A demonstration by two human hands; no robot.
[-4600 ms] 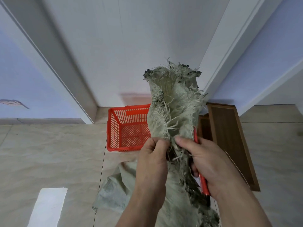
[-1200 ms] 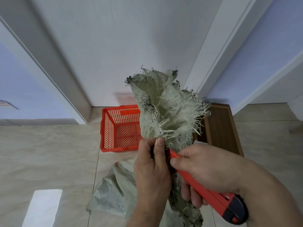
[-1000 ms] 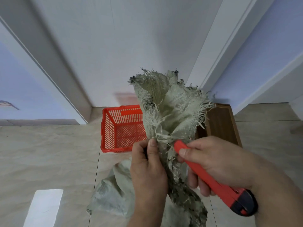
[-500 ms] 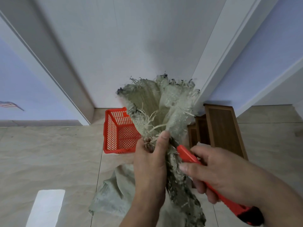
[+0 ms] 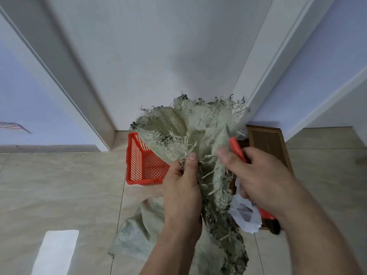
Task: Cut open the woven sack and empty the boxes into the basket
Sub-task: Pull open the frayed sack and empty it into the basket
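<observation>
Woven sack (image 5: 200, 133) bunched up over floor before red basket (image 5: 143, 165), left hand (image 5: 181, 187) pinching frayed neck, right hand (image 5: 256, 175) gripping utility knife (image 5: 237, 148): best kept taut, blade slicing away from fingers.

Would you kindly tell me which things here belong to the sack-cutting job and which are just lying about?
Part of the job:
- woven sack, frayed top gripped by the left hand
- red utility knife in the right hand
- red basket, on the floor behind

Just lying about:
- wooden panel
- crumpled white paper
</observation>
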